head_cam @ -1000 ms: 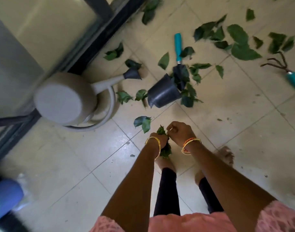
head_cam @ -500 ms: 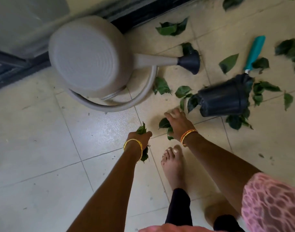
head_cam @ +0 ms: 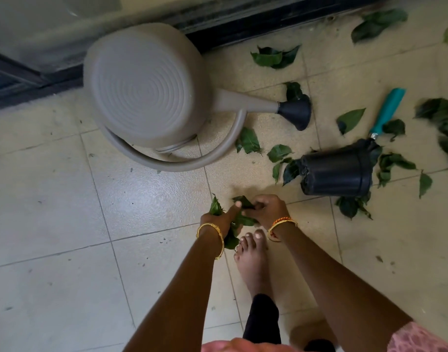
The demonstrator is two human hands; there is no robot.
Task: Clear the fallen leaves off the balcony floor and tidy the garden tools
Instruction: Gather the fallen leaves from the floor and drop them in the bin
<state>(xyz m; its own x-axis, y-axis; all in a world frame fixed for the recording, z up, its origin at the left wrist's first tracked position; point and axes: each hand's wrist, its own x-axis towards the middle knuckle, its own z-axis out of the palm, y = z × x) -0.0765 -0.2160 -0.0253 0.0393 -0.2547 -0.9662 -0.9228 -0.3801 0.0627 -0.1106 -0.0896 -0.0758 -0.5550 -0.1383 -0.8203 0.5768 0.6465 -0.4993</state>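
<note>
Leaves (head_cam: 239, 219) fill both hands just above the near floor: the left hand (head_cam: 219, 219) grips a bunch while the right hand (head_cam: 267, 208) pinches one more into it. My guess is the overfull wad could shed leaves (loose, springy things). Farther out lie one tipped watering can (head_cam: 146, 87), one toppled black pot (head_cam: 337, 171), one teal-handled tool (head_cam: 388, 107) and roughly fifteen scattered leaves to the right.

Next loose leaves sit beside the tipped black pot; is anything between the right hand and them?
Nothing visible. Bare tile lies between the right hand and the leaves left of the black pot. The watering can lies further left. Both hands already hold leaves.
</note>
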